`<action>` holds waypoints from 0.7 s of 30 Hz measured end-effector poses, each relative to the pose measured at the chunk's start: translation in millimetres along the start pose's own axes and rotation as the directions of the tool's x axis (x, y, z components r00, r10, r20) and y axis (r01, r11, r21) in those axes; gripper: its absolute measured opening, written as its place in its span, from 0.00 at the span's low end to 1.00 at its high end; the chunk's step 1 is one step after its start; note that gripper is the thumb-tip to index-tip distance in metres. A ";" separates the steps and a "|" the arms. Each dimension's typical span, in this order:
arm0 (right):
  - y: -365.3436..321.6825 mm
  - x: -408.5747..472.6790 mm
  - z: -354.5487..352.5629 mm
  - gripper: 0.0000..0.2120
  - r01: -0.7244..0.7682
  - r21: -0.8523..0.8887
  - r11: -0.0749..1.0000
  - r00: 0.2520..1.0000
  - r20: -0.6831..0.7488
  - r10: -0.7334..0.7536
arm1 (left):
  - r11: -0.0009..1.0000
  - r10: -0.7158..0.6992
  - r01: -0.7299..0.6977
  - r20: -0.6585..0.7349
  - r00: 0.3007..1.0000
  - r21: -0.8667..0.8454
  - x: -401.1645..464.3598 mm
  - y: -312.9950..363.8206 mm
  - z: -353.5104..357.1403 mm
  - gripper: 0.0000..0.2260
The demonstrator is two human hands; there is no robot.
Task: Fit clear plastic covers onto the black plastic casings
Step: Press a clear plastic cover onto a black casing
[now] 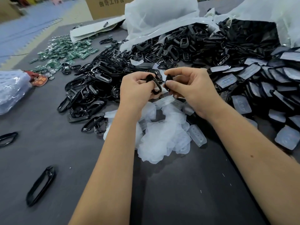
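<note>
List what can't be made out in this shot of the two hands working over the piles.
- Black part in the right hand, head view: fingers cover most of it, so whether it carries a clear cover is unknown.
- Black frame in the left hand: its far end is hidden behind the fingers.
- Cardboard box: cut off by the top edge.
- Green circuit boards: too small and blurred for detail.

Two bare forearms reach in from the lower edge of the view, uncovered as far as the frame shows; no sleeve, cuff, glove, watch or ring is visible on them. The left hand [134, 90] and right hand [190, 90] are both bare, with short, plain fingernails. A small dark mole marks the right forearm [251, 156], about midway along its upper side. Nothing else of the person's body or clothing shows.
</note>
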State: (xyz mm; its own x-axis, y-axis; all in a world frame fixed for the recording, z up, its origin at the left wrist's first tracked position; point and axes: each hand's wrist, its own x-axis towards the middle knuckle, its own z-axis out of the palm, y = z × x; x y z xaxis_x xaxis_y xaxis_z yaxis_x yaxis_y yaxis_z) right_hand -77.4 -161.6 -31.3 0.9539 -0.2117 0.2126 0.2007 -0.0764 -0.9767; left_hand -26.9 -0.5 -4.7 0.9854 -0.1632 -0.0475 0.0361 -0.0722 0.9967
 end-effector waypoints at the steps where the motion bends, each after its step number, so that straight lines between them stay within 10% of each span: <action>1: 0.8 -0.2 0.8 0.13 0.007 0.005 1.000 1.000 0.003 -0.007 | 0.999 0.014 -0.013 -0.022 1.000 0.046 1.9 -1.8 0.6 0.05; 8: 0.2 0.9 0.3 0.15 0.047 0.024 0.999 0.997 -0.057 -0.046 | 0.921 0.153 -0.085 -0.152 0.976 0.381 7.4 -9.9 2.6 0.02; 21: -1.8 -1.0 6.6 0.04 -0.022 0.124 0.992 0.981 -0.190 0.045 | 0.962 -0.146 0.200 0.265 0.953 -0.187 8.6 -1.7 -0.5 0.11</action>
State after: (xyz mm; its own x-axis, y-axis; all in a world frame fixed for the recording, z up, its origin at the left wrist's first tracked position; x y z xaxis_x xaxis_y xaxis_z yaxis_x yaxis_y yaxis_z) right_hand -77.3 -154.8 -29.9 0.9023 -0.3960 0.1704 0.2062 0.0493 -0.9773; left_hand -18.4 -1.3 -6.8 0.8899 -0.4058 -0.2083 0.2627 0.0824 0.9614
